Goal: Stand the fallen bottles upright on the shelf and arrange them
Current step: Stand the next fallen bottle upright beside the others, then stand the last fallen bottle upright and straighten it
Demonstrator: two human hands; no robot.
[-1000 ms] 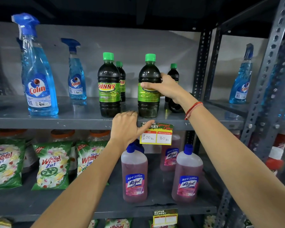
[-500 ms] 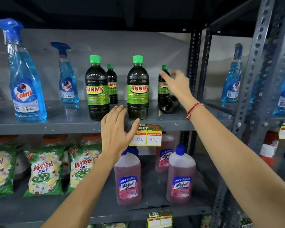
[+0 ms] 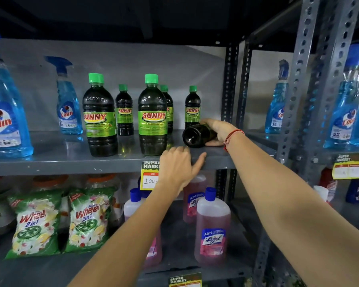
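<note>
At the right end of the shelf [image 3: 71, 162], the fallen bottle [image 3: 196, 136] lies base-near, the right hand [image 3: 220, 131] grasping its body. Left hand [image 3: 177, 166] rests released on the shelf edge. Swinging it upright could topple the small bottle [image 3: 192, 106] just behind.

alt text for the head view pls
The right hand grips a fallen dark Sunny bottle lying on the grey shelf, base toward the camera. The left hand rests on the shelf edge.
</note>
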